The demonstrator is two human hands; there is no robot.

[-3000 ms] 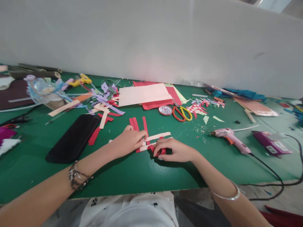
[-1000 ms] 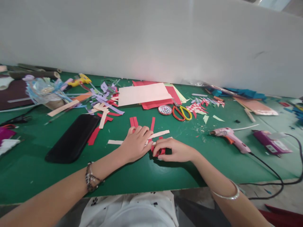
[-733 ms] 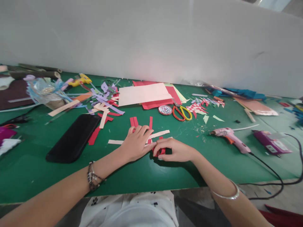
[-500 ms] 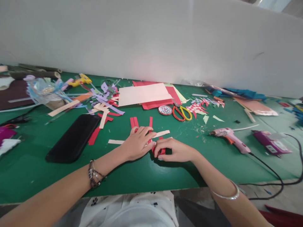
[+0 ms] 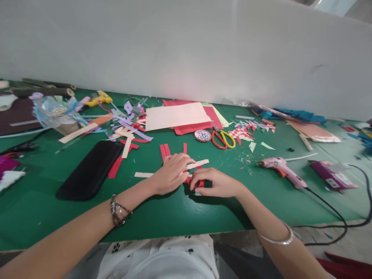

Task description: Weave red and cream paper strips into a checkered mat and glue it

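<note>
Red paper strips (image 5: 165,150) lie upright on the green table in front of me, crossed by a cream paper strip (image 5: 198,164) and a second cream strip (image 5: 143,175). My left hand (image 5: 172,175) rests palm down over the crossing, its fingers stretched across the strips and hiding most of it. Close beside its fingertips, my right hand (image 5: 216,183) is curled, thumb and fingers pinching the near end of a red paper strip (image 5: 201,183). That end looks bent up off the table. How the strips pass over each other under the hands cannot be seen.
Scissors (image 5: 223,139), a round tin of pins or beads (image 5: 202,135) and paper sheets (image 5: 177,116) lie beyond my hands. A pink glue gun (image 5: 283,170) with a cord is at right. At left are a black case (image 5: 90,170), paper scraps (image 5: 128,120) and a yellow glue gun (image 5: 99,99).
My left hand's fingers have drawn closer together and shifted slightly right over the strips. The cream strips have moved slightly right. My right hand keeps its pinch almost in place.
</note>
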